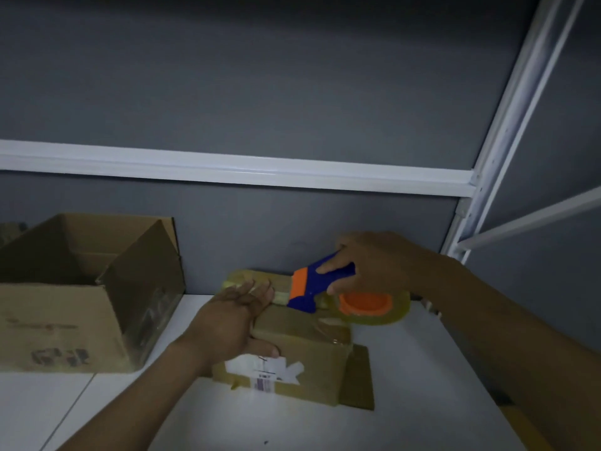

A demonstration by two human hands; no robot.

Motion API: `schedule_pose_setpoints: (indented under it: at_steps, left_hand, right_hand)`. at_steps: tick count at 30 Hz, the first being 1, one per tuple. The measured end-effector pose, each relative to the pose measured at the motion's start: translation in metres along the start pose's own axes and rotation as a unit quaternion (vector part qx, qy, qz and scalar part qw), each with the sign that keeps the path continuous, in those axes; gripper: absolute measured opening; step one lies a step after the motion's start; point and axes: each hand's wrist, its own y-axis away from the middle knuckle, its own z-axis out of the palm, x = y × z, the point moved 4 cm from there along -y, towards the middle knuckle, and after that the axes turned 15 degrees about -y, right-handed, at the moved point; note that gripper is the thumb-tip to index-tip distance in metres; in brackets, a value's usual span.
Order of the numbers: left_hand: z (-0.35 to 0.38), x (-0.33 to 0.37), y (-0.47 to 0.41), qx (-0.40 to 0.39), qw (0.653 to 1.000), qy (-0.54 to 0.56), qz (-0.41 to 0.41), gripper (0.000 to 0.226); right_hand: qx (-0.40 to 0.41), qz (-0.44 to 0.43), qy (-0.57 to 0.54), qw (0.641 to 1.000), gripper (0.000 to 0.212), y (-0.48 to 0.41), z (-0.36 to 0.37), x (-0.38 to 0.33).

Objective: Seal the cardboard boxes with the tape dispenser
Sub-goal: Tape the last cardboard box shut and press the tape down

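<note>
A small closed cardboard box (302,346) with a torn white label on its front lies on the white shelf in the middle. My left hand (231,320) presses flat on its top left side, fingers straight and thumb on the front face. My right hand (367,262) grips the blue handle of a blue and orange tape dispenser (320,286) just above the box's far right end. Its roll of clear tape (374,309) hangs at the right. Shiny tape runs along the box's top.
A large open cardboard box (81,320) stands at the left on the white shelf (406,402). A grey wall is right behind the boxes. A white rail (227,167) crosses above, and a white upright post (507,125) rises at the right.
</note>
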Motion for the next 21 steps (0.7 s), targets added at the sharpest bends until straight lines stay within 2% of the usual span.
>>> schedule_pose_setpoints:
  at_steps: [5, 9, 13, 15, 18, 21]
  left_hand:
    - [-0.008, -0.012, 0.002, -0.046, 0.999, -0.020, 0.020, 0.119]
    - [-0.008, -0.008, -0.005, -0.069, 0.996, 0.012, 0.048, 0.122]
    - [-0.019, 0.040, -0.014, -0.057, 0.993, 0.029, 0.103, 0.116]
    - [-0.021, 0.062, -0.024, -0.056, 0.991, 0.050, 0.115, 0.120]
    - [-0.015, 0.067, -0.035, -0.050, 0.991, 0.055, 0.113, 0.128]
    - [-0.015, 0.064, -0.036, -0.050, 0.992, 0.051, 0.108, 0.123]
  right_hand:
    - [-0.016, 0.049, -0.022, 0.998, 0.043, 0.034, 0.002, 0.030]
    - [0.016, 0.061, -0.059, 0.996, 0.044, 0.043, 0.017, 0.035]
    - [0.039, 0.075, -0.079, 0.993, 0.043, 0.045, 0.021, 0.038]
    - [0.050, 0.078, -0.088, 0.992, 0.043, 0.048, 0.024, 0.039]
    - [0.071, 0.089, -0.111, 0.987, 0.044, 0.055, 0.029, 0.040]
    - [0.098, 0.112, -0.150, 0.977, 0.044, 0.066, 0.036, 0.045]
